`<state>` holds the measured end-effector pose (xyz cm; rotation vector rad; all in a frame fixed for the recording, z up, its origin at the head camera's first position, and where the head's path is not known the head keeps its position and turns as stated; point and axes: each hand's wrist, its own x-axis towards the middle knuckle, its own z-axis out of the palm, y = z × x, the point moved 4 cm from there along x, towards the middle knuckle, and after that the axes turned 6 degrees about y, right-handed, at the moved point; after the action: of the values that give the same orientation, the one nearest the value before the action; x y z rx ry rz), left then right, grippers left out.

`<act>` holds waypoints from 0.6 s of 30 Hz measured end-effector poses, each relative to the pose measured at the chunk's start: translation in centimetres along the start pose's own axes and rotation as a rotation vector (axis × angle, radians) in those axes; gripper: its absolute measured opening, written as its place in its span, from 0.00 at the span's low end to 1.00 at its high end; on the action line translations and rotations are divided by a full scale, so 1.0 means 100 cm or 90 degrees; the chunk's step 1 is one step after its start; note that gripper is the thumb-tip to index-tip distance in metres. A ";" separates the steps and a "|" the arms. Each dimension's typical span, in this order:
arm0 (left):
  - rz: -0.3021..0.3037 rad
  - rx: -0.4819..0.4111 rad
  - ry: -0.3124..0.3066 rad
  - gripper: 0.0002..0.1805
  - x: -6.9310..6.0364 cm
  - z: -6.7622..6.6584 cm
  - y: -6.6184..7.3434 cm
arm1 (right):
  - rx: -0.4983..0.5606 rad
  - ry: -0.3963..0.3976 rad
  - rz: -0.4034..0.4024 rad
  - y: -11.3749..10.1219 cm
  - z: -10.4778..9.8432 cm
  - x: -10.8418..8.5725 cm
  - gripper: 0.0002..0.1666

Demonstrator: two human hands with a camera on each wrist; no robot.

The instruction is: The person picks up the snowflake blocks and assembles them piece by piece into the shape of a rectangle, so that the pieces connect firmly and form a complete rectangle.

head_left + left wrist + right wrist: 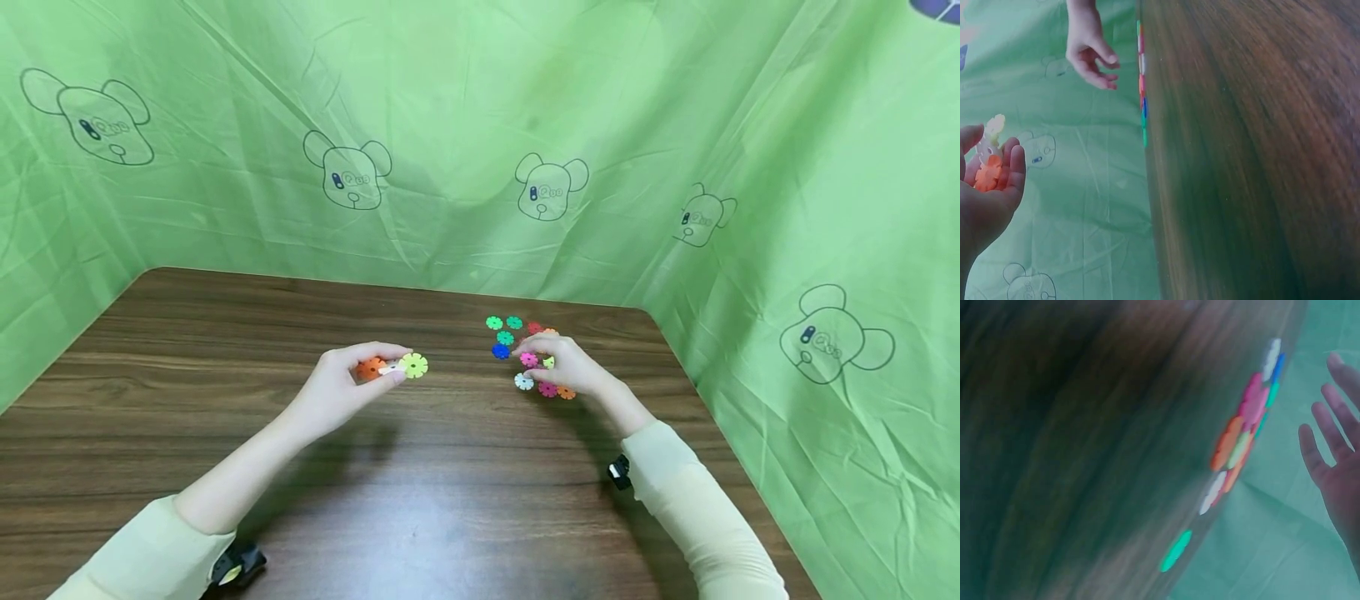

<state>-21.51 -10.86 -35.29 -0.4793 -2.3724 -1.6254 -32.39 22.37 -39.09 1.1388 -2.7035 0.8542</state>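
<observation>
My left hand (337, 385) holds a short chain of joined snowflake discs above the table. An orange disc (988, 174) lies in the palm, a whitish one (391, 367) is in the middle, and a yellow-green disc (414, 365) sticks out past the thumb and fingertips. My right hand (564, 365) hovers over a cluster of loose discs, its fingers spread with nothing between them in the right wrist view. Around it lie a blue disc (500, 352), a pale blue disc (523, 382), a pink disc (528, 359) and an orange disc (566, 392). The hand partly hides the cluster.
Green discs (494, 322) lie toward the far edge of the brown wooden table (420, 500). A green cloth (450, 233) with printed bear heads hangs behind the table and along its sides. Dark wrist devices (618, 472) sit at the cuffs.
</observation>
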 end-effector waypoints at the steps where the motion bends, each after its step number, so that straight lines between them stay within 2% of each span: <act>1: 0.004 0.003 0.001 0.15 0.000 -0.001 0.001 | -0.009 -0.012 -0.002 0.002 0.002 -0.001 0.20; 5: 0.022 0.020 0.000 0.16 0.001 -0.003 0.002 | -0.034 -0.057 0.000 0.012 0.009 -0.002 0.21; 8: 0.021 0.025 -0.002 0.16 0.002 -0.004 0.003 | -0.049 -0.080 0.007 0.018 0.013 -0.003 0.21; 13: 0.008 0.031 -0.012 0.16 0.004 -0.005 0.003 | -0.086 -0.098 0.019 0.024 0.017 -0.004 0.21; 18: 0.008 0.037 -0.006 0.16 0.005 -0.006 0.002 | -0.091 -0.107 0.024 0.028 0.019 -0.004 0.19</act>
<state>-21.93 -11.25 -34.75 -0.4918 -2.4110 -1.5485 -33.76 23.16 -42.11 1.1823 -2.8740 0.5808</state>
